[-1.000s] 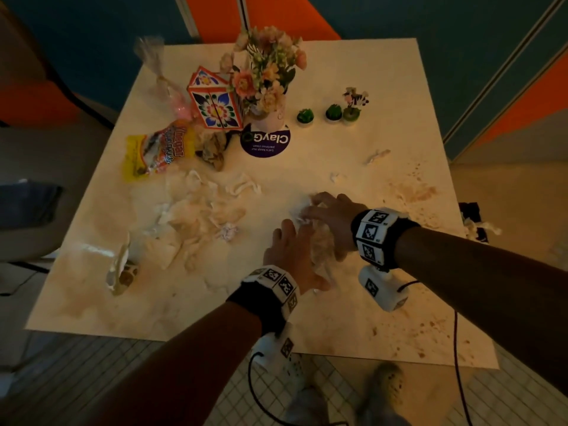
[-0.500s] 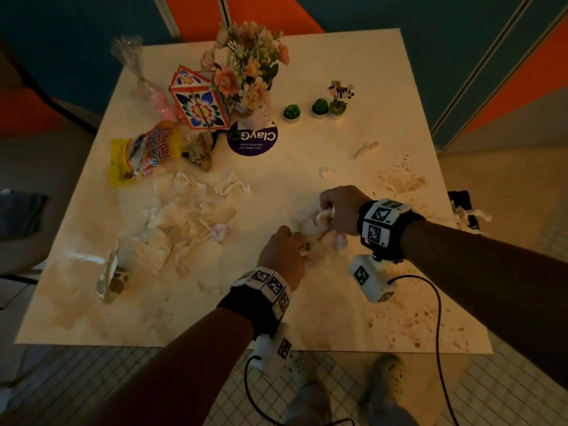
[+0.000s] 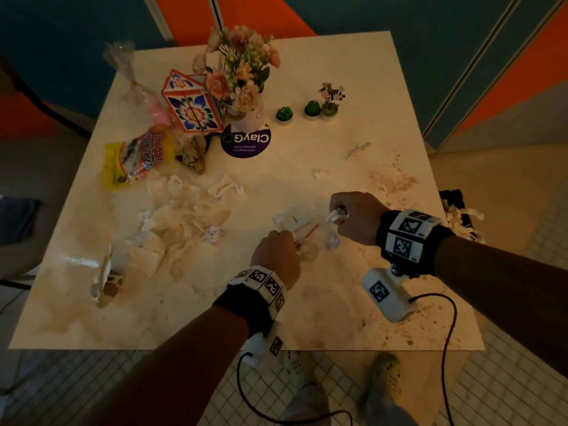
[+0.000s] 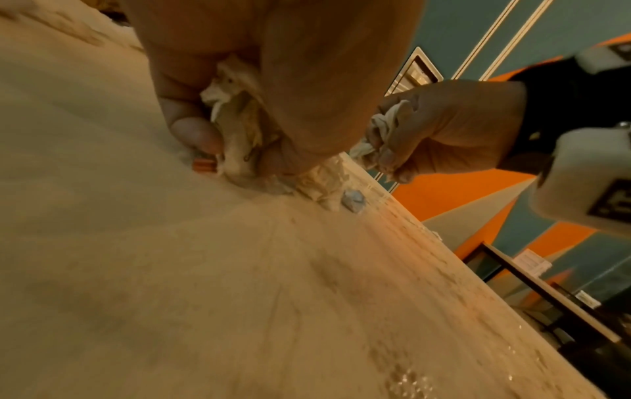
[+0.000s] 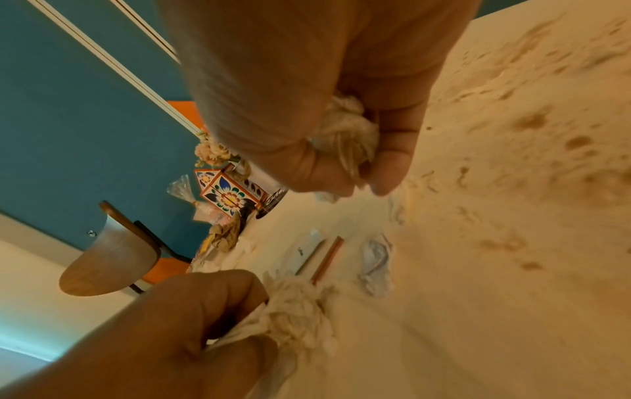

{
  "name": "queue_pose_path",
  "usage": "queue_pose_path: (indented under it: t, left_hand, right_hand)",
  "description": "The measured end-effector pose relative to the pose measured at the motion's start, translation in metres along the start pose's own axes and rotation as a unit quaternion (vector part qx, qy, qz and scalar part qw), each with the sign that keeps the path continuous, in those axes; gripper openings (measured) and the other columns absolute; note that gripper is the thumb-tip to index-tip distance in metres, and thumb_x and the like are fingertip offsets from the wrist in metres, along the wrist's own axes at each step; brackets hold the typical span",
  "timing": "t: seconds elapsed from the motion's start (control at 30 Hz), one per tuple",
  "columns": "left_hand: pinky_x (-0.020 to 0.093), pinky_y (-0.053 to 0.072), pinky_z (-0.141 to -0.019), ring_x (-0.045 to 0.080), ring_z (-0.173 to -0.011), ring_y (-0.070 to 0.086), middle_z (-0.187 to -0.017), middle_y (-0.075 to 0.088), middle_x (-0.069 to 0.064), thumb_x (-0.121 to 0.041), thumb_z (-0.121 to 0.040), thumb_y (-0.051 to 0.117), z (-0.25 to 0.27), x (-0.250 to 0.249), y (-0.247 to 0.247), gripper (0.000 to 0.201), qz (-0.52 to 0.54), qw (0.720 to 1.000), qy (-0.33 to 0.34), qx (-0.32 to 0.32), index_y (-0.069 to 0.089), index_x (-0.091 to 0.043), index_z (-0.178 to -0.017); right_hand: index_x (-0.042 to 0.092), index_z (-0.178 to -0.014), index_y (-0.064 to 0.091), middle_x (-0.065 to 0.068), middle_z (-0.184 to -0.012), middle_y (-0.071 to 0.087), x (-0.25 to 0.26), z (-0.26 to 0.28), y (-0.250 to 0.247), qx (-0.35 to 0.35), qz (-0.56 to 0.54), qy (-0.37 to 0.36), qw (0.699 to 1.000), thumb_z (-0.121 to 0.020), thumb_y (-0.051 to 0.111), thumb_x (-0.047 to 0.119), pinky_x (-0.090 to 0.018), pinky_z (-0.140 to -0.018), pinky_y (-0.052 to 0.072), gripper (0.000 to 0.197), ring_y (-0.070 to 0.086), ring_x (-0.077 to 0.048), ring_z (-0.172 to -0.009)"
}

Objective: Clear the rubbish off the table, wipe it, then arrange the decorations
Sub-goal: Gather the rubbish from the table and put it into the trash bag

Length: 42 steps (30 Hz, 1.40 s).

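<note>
1. Head view: the square table is stained, with brown spatter thickest along its right edge and near-right corner. The left hand is curled around a crumpled tissue near the table's middle, toward the near edge. The right hand is fisted on a second tissue wad, raised just right of the left hand. Between them lie a flat white paper packet and a small bluish paper ball. A heap of tissues covers the left-centre; a yellow snack bag sits beyond it. The flower vase, patterned box and small potted plants stand along the far side. Bare tabletop lies between the hands and the near edge.

2. Left wrist view: the left hand's fingers pinch tissue against the table; the table edge runs diagonally just behind the right hand, with floor and wall beyond.

3. Right wrist view: the right hand grips its wad above the surface; the left hand clutches tissue below. A chair stands off the table's left side.
</note>
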<state>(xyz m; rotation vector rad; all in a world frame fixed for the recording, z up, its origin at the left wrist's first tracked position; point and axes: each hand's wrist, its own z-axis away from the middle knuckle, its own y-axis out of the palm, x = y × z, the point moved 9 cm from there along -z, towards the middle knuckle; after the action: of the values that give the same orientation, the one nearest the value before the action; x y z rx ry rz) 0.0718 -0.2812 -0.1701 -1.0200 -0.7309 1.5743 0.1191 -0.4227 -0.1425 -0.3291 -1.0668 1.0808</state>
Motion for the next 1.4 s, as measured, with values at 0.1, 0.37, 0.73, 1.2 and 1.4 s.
queue_pose_path:
  t: [0.1, 0.37, 0.73, 1.2, 1.4]
  left_hand:
    - [0.037, 0.045, -0.095, 0.028, -0.115, 0.048, -0.124, 0.043, 0.010, -0.023, -0.089, 0.053, 0.000, 0.005, -0.004, 0.032, -0.013, 1.000, 0.002, 0.002, 0.049, -0.010, -0.119]
    - [0.040, 0.040, -0.098, 0.022, -0.119, 0.038, -0.131, 0.035, -0.001, -0.029, -0.083, 0.060, -0.021, -0.011, -0.047, 0.025, -0.038, 0.989, 0.096, -0.105, 0.063, -0.012, -0.102]
    - [0.041, 0.042, -0.098, 0.027, -0.118, 0.046, -0.123, 0.050, 0.008, -0.037, -0.085, 0.062, -0.045, -0.016, -0.028, 0.039, -0.067, 0.995, 0.070, -0.037, 0.058, -0.014, -0.117]
    - [0.011, 0.028, -0.047, 0.015, -0.061, 0.045, -0.060, 0.047, -0.009, -0.026, -0.075, 0.073, -0.012, 0.000, -0.115, 0.025, 0.172, 0.973, 0.061, -0.141, 0.052, -0.016, -0.067]
    - [0.042, 0.052, -0.059, 0.033, -0.068, 0.064, -0.068, 0.062, 0.014, -0.021, -0.076, 0.071, 0.001, -0.050, -0.163, 0.021, 0.229, 0.952, 0.121, -0.162, 0.060, -0.004, -0.075]
  right_hand:
    - [0.013, -0.079, 0.039, -0.001, -0.069, 0.034, -0.005, 0.003, -0.002, -0.006, 0.011, 0.008, 1.000, -0.081, 0.057, 0.000, -0.031, -0.059, 0.022, 0.022, 0.026, -0.019, -0.057]
    - [0.016, -0.097, 0.046, -0.002, -0.086, 0.049, -0.015, 0.004, 0.031, 0.043, 0.038, 0.044, 0.997, -0.082, 0.071, 0.024, -0.036, -0.065, 0.039, 0.030, 0.047, -0.024, -0.074]
    - [0.020, -0.082, 0.048, -0.002, -0.095, 0.048, -0.010, -0.004, 0.037, 0.064, 0.132, 0.053, 0.988, -0.085, 0.069, 0.026, -0.033, -0.070, 0.037, 0.021, 0.046, -0.018, -0.071]
    - [0.022, -0.065, 0.032, 0.000, -0.083, 0.039, -0.002, 0.000, 0.037, 0.052, 0.082, 0.026, 0.995, -0.086, 0.048, 0.004, -0.033, -0.068, 0.031, 0.032, 0.042, -0.024, -0.081]
    - [0.013, -0.081, 0.061, 0.008, -0.073, 0.050, -0.014, 0.029, -0.032, -0.036, -0.023, 0.018, 0.999, -0.090, 0.051, 0.010, -0.035, -0.070, 0.038, 0.014, 0.045, -0.016, -0.067]
